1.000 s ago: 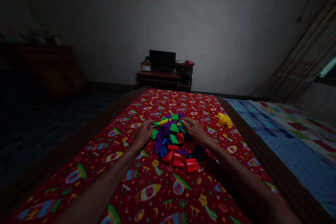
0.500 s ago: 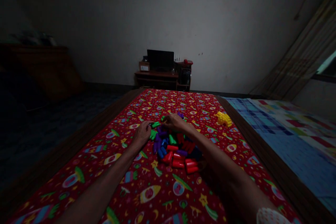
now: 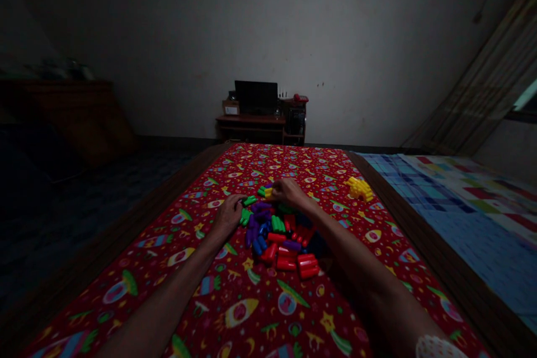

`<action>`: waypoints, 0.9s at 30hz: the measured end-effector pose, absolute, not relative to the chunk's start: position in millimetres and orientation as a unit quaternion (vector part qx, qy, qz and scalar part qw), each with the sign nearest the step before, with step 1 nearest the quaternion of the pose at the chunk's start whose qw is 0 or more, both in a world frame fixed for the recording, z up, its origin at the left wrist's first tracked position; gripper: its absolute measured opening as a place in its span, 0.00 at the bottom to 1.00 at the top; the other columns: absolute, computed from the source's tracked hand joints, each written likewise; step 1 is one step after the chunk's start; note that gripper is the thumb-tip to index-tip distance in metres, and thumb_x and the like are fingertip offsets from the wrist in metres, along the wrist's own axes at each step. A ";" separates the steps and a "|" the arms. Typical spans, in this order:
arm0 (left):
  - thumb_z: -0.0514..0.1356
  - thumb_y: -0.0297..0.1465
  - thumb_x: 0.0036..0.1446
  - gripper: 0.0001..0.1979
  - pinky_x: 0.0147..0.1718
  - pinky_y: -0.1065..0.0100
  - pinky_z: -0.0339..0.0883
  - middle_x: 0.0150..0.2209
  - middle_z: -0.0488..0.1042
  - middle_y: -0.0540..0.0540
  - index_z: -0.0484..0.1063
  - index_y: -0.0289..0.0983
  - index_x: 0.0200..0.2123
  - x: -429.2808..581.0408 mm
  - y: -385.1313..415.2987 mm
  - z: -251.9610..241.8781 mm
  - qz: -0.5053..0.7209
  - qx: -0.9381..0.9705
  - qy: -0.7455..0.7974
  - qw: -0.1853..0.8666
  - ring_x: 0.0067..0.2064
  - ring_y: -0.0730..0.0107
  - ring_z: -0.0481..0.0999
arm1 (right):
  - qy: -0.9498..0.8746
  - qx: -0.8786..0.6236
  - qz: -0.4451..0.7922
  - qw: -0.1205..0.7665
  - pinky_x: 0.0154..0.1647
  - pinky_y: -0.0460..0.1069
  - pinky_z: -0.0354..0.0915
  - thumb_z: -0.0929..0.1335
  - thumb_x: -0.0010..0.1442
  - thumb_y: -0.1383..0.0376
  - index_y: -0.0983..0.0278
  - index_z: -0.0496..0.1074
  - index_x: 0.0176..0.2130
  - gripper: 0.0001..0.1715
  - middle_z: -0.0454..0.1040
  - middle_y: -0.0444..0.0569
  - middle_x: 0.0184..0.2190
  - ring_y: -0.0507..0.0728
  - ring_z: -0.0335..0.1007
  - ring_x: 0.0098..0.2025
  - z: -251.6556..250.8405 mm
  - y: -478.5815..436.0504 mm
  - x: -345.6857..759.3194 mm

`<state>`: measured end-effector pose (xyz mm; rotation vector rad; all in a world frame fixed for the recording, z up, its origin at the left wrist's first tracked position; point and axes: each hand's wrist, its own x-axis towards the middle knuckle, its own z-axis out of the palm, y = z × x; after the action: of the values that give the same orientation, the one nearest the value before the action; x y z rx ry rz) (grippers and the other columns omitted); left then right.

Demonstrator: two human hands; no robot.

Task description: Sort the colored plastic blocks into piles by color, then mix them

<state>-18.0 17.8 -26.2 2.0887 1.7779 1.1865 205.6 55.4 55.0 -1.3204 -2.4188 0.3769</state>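
A heap of toy blocks (image 3: 281, 238) in red, blue, purple and green lies on a red patterned cloth (image 3: 260, 313). My left hand (image 3: 229, 213) rests at the heap's left edge, fingers curled against a green block (image 3: 245, 216). My right hand (image 3: 287, 191) reaches over the far side of the heap, its fingers pinched on a small yellow block (image 3: 268, 192) beside green ones. A separate cluster of yellow blocks (image 3: 359, 188) sits to the right, apart from both hands.
The cloth covers a long wooden-edged surface (image 3: 423, 246). A blue checked mat (image 3: 461, 224) lies to the right. A low desk with a dark monitor (image 3: 257, 97) stands against the far wall. The room is dim, with a curtain at the right.
My right hand has moved left across the far side of the heap and closed on a yellow block. My left hand has stayed at the heap's left edge.
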 end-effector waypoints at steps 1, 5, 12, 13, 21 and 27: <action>0.48 0.30 0.54 0.17 0.52 0.58 0.68 0.45 0.77 0.40 0.75 0.36 0.41 -17.7 17.7 -25.7 0.395 0.697 0.594 0.077 0.48 0.60 0.75 | -0.836 -0.472 0.166 0.226 0.32 0.44 0.60 0.63 0.57 0.65 0.68 0.77 0.37 0.15 0.78 0.50 0.32 0.53 0.71 0.33 53.8 58.9 216.8; 0.47 0.29 0.54 0.18 0.52 0.57 0.68 0.45 0.77 0.39 0.75 0.35 0.41 -17.0 18.3 -24.6 0.391 0.697 0.596 0.079 0.48 0.59 0.75 | -0.706 -0.538 0.220 0.405 0.29 0.44 0.61 0.62 0.56 0.62 0.69 0.78 0.37 0.19 0.77 0.47 0.28 0.53 0.70 0.30 44.2 75.6 269.8; 0.48 0.29 0.54 0.18 0.51 0.58 0.69 0.45 0.77 0.41 0.75 0.37 0.40 -16.8 16.6 -23.2 0.392 0.694 0.598 0.078 0.47 0.60 0.76 | -0.569 -0.702 0.162 0.395 0.33 0.47 0.64 0.63 0.54 0.65 0.70 0.79 0.33 0.16 0.77 0.53 0.27 0.58 0.73 0.31 13.6 86.5 329.1; 0.48 0.29 0.54 0.18 0.51 0.58 0.69 0.45 0.77 0.42 0.75 0.37 0.40 -16.7 16.0 -22.7 0.392 0.693 0.599 0.079 0.47 0.60 0.76 | -0.560 -0.713 0.151 0.394 0.36 0.49 0.65 0.63 0.55 0.65 0.70 0.79 0.35 0.16 0.78 0.55 0.29 0.59 0.74 0.34 11.5 85.7 331.4; 0.48 0.29 0.53 0.17 0.51 0.58 0.68 0.45 0.77 0.42 0.75 0.37 0.40 -17.1 16.9 -22.7 0.398 0.688 0.601 0.084 0.48 0.60 0.75 | -0.716 -0.620 0.031 0.321 0.43 0.48 0.63 0.60 0.60 0.68 0.69 0.77 0.42 0.19 0.78 0.56 0.39 0.57 0.72 0.42 32.6 78.1 297.8; 0.48 0.29 0.54 0.18 0.51 0.58 0.68 0.45 0.76 0.40 0.75 0.35 0.41 -17.2 15.7 -23.7 0.395 0.691 0.599 0.085 0.48 0.60 0.75 | -0.823 -0.536 0.101 0.157 0.35 0.46 0.63 0.63 0.57 0.73 0.69 0.79 0.41 0.17 0.80 0.54 0.34 0.56 0.74 0.36 27.5 75.9 250.7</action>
<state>-17.2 15.7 -23.7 2.0605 1.7880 1.1793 250.7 75.9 27.5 -1.5348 -2.3548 0.2901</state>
